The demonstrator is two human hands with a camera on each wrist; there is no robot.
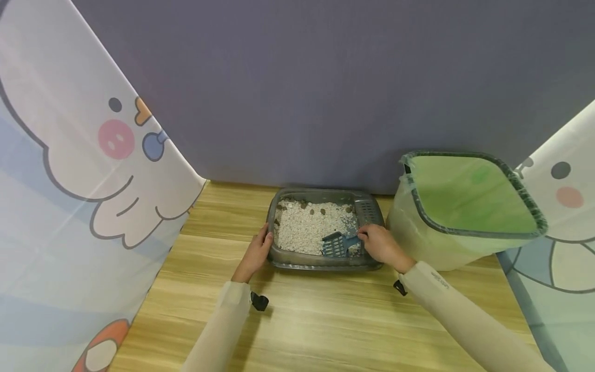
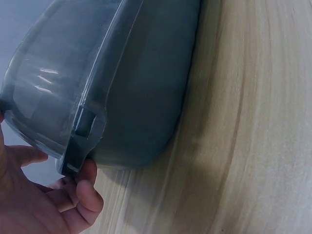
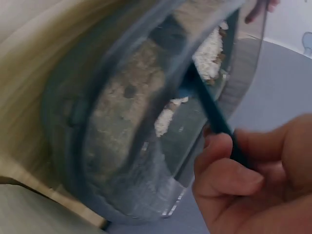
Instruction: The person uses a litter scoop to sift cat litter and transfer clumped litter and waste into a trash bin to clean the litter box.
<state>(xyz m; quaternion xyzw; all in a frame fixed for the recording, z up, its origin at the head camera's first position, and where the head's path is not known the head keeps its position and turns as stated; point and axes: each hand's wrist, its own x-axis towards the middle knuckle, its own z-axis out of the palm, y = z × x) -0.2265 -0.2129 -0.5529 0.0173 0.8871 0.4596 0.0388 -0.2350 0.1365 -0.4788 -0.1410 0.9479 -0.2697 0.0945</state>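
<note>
A dark grey litter box (image 1: pixel 321 262) with a see-through rim stands on the wooden surface, filled with pale litter (image 1: pixel 299 230). Several brown clumps (image 1: pixel 303 204) lie mostly along its far and left sides. My left hand (image 1: pixel 255 251) grips the box's left edge; in the left wrist view its fingers (image 2: pixel 88 195) curl under the rim. With my right hand (image 1: pixel 382 245) I pinch the handle of a blue slotted litter scoop (image 1: pixel 335 246) over the box's right side. The scoop's head rests in the litter near the front right. The right wrist view shows its handle (image 3: pixel 214 112), somewhat blurred.
A tall pale bin (image 1: pixel 413 243) with a dark rim and a greenish liner stands close by the box's right side. Behind the box rises a grey-purple wall (image 1: pixel 297 103). Cartoon-printed sheets (image 1: pixel 60 170) bound the left and right sides.
</note>
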